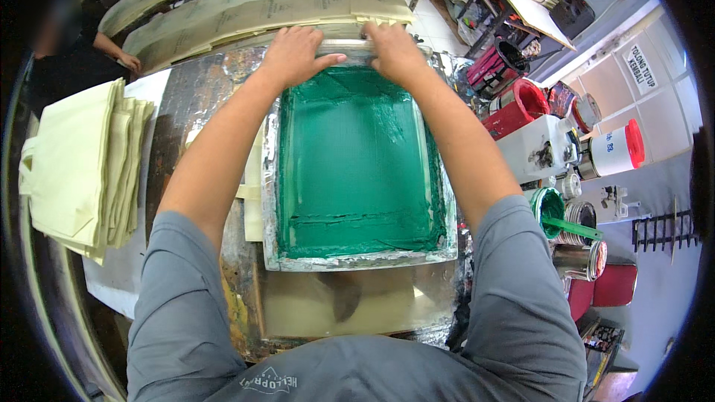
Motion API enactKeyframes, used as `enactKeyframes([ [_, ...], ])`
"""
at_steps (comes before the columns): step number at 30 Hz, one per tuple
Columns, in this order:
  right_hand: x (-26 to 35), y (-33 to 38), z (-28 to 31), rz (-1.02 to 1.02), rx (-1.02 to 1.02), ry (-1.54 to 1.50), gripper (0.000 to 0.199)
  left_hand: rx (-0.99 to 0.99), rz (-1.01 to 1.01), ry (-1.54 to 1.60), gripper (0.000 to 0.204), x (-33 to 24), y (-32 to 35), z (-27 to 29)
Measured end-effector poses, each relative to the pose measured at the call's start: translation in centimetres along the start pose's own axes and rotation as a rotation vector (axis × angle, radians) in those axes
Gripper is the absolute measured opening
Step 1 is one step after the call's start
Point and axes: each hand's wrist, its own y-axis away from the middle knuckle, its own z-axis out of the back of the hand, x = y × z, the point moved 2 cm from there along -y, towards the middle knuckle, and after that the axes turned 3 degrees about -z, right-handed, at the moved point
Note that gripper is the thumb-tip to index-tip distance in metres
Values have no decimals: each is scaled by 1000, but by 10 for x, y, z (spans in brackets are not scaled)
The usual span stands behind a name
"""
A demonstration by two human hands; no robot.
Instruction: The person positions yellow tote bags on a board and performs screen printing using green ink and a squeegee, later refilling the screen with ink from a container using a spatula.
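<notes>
A screen-printing frame (pixel 270 208) with pale, paint-crusted edges lies on the worktable before me. Green ink coats its mesh (pixel 350 164), with thicker ridges near the sides and the near end. At the far end, my left hand (pixel 296 56) and my right hand (pixel 395 52) are closed over the two ends of a pale squeegee handle (pixel 345 46). My left thumb sticks out toward the middle. The fingers partly hide the handle, and its blade is hard to make out. Pale yellow fabric (pixel 254 201) shows from under the frame's left side.
A stack of pale yellow bags (pixel 78 167) stands at the left, near another person (pixel 74 52). Long racks (pixel 246 18) with printed pale fabric run beyond the table. Paint cans crowd the right, including an open green ink can (pixel 547 211) and a red bucket (pixel 521 104).
</notes>
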Motion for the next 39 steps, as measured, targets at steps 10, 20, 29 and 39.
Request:
enactKeyframes([
  [10,-37,15,0,-90,3,107,60,39,124,-24,88,2,-14,-22],
  [20,-15,56,21,-98,79,109,61,38,89,-37,83,-21,21,-9],
  [29,13,107,47,-59,32,68,62,67,97,-16,78,-58,68,20],
  [39,62,175,95,-119,172,83,57,82,82,-2,76,-105,132,59],
])
